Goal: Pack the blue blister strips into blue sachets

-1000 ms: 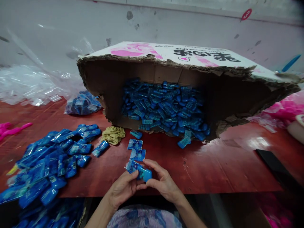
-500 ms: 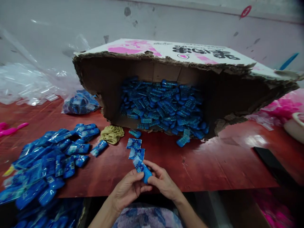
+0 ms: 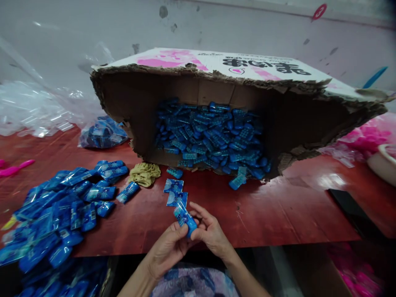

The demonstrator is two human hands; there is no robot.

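Both my hands meet near the table's front edge around a small blue plastic packet (image 3: 187, 221) with a clear upper end. My left hand (image 3: 170, 243) pinches it from the left, thumb on its face. My right hand (image 3: 212, 235) grips its lower right side between thumb and fingers, with the index finger raised. Just beyond it lie two blue printed cards (image 3: 177, 199), one partly over the other. A blue piece (image 3: 175, 172) rests behind the cards, and another blue piece (image 3: 238, 179) sits at the carton's mouth.
A torn cardboard carton (image 3: 198, 88) lies open towards me, heaped with blue pieces (image 3: 213, 136). Left are a pile of blue packets (image 3: 62, 206), a crumpled yellowish cloth (image 3: 144, 174) and a clear bag of blue pieces (image 3: 103, 133). A black flat object (image 3: 352, 208) lies right.
The packet in my hands has tilted slightly, and its clear end shows more plainly. My right index finger has lifted away from it. The view has shifted a little.
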